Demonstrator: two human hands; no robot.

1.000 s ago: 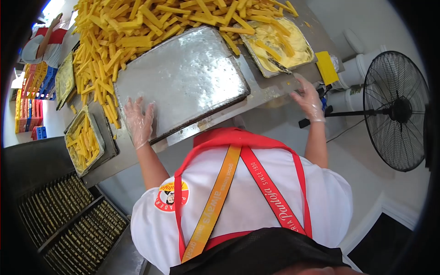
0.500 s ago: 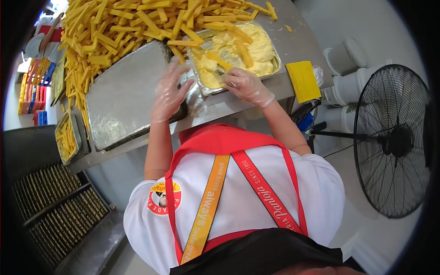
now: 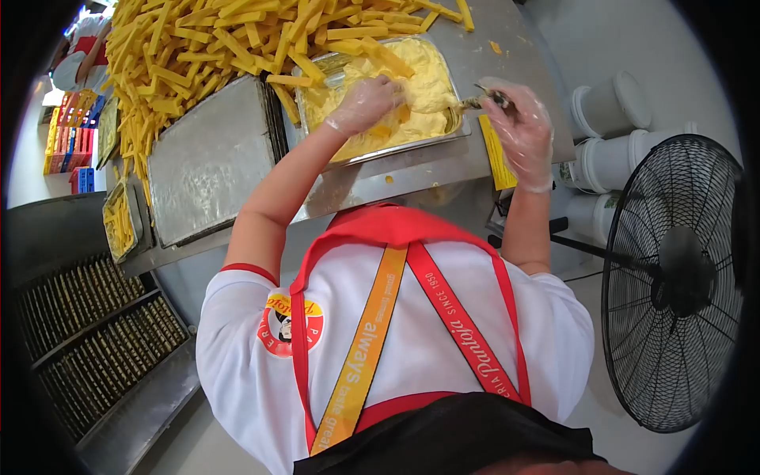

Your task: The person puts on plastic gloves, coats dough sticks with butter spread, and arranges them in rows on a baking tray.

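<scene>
Working two-handed at the table (image 3: 479,59)

Yellow strips (image 3: 249,32) are heaped at far left. The left hand (image 3: 370,104) is curled over cream (image 3: 430,85) in the metal pan (image 3: 396,150); whether anything is gripped cannot be told. At its right edge, a utensil (image 3: 471,104) is gripped by the right hand (image 3: 518,127); drips are best kept over the pan.

Orange strap (image 3: 362,345) “always taste great”, red strap (image 3: 461,324) “Pantoja SINCE 1950”

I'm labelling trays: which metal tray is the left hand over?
The rectangular silver metal tray of creamy yellow mixture. The clear-gloved left hand is over it; others, like the flat grey metal tray, have none.
</scene>
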